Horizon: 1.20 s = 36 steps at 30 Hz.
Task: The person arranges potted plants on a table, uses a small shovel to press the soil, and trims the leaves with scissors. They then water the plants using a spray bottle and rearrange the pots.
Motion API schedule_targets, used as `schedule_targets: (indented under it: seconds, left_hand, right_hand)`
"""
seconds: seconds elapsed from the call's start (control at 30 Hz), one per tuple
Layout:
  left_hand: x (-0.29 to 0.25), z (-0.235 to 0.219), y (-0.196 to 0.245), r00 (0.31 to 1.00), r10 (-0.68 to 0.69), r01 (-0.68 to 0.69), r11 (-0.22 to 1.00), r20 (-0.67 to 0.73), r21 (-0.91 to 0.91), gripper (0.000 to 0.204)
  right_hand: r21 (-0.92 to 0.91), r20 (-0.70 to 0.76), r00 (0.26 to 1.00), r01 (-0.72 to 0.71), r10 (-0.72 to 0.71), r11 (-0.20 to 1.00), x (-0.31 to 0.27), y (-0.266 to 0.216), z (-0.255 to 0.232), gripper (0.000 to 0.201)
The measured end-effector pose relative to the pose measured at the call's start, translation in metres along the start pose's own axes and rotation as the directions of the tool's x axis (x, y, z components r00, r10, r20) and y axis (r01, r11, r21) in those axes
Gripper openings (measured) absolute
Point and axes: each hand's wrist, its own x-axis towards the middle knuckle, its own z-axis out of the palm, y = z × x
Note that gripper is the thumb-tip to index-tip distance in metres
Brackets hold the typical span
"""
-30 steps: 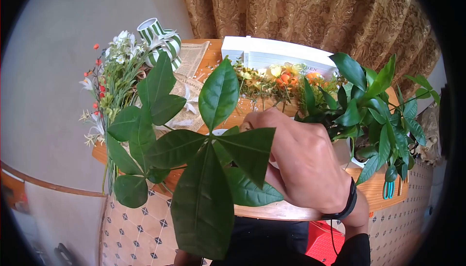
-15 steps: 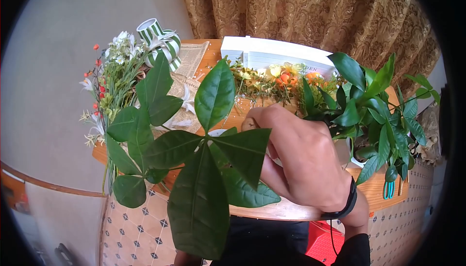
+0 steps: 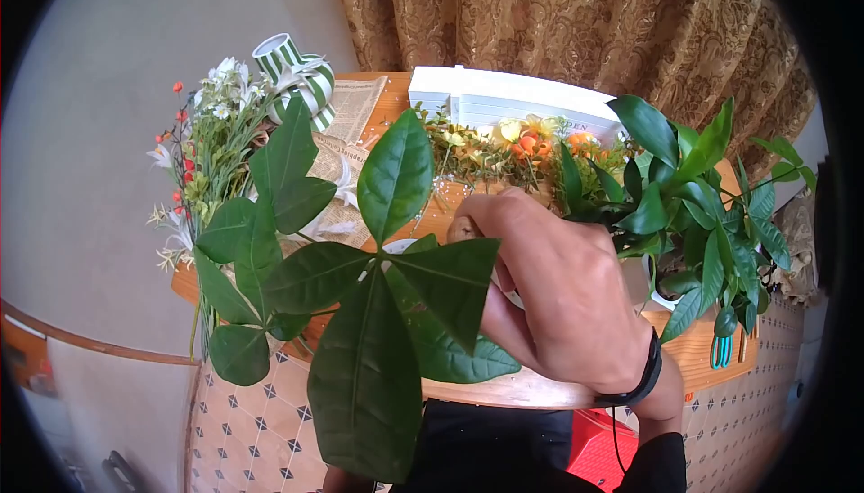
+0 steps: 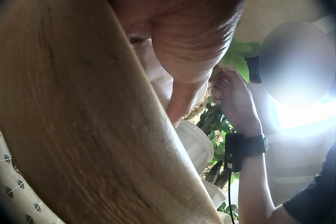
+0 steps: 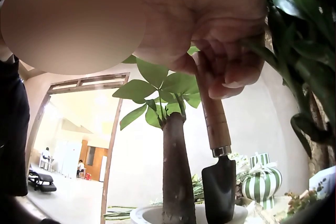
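My right hand [image 3: 571, 300] grips the wooden handle of a small trowel [image 5: 212, 116], seen in the right wrist view. The dark blade points down into a white pot [image 5: 144, 214], beside the thick brown trunk [image 5: 176, 166] of a plant. Broad green leaves [image 3: 367, 358] of this plant spread across the front of the head view and cover much of the pot. In the left wrist view my left hand [image 4: 184, 29] lies against a white pot [image 4: 156, 71], thumb pointing down along its side; its other fingers are hidden.
Flower stems [image 3: 225, 142] and a striped green-and-white vase [image 3: 310, 88] stand at the left. Behind are orange and yellow flowers [image 3: 526, 140] and a white box [image 3: 531, 97]. A leafy plant [image 3: 702, 214] rises at the right, near teal-handled scissors [image 3: 720, 352].
My right hand and the front leaves have shifted slightly to the left in the head view. The grip on the tool appears unchanged.
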Motion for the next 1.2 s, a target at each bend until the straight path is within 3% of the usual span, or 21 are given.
schedule_targets:
  seconds: [0.2,0.27,0.67,0.87,1.0,1.07,1.2]
  left_hand:
    - [0.0,0.0,0.0,1.0,0.002,-0.002,1.0,-0.003,0.003,0.061]
    - [0.001,0.0,0.0,1.0,0.003,-0.003,1.0,-0.004,0.004,0.061]
    - [0.001,0.002,0.0,1.0,0.007,-0.007,1.0,-0.006,0.009,0.06]
    - [0.001,0.003,0.0,1.0,0.01,-0.01,1.0,-0.007,0.011,0.06]
    - [0.002,0.003,0.0,1.0,0.012,-0.012,1.0,-0.009,0.013,0.059]
    - [0.002,0.003,0.001,1.0,0.013,-0.013,1.0,-0.009,0.014,0.059]
    - [0.001,0.003,0.0,1.0,0.013,-0.013,1.0,-0.012,0.016,0.059]
  right_hand:
    - [-0.024,0.075,0.996,0.052,-0.05,0.998,-0.001,0.006,0.004,0.031]
    - [0.013,0.08,0.997,-0.01,0.009,1.0,-0.001,0.002,0.001,0.03]
    - [0.046,0.102,0.995,0.001,-0.006,0.999,-0.002,0.002,0.0,0.029]
    - [0.001,0.02,1.0,0.02,-0.02,1.0,0.0,0.0,-0.003,0.029]
    - [0.025,0.076,0.997,-0.027,0.025,0.999,0.0,0.001,-0.002,0.028]
    - [-0.006,0.062,0.998,0.025,-0.025,1.0,-0.001,0.004,0.001,0.028]
    - [-0.006,0.018,1.0,-0.009,0.009,1.0,0.001,-0.003,-0.005,0.029]
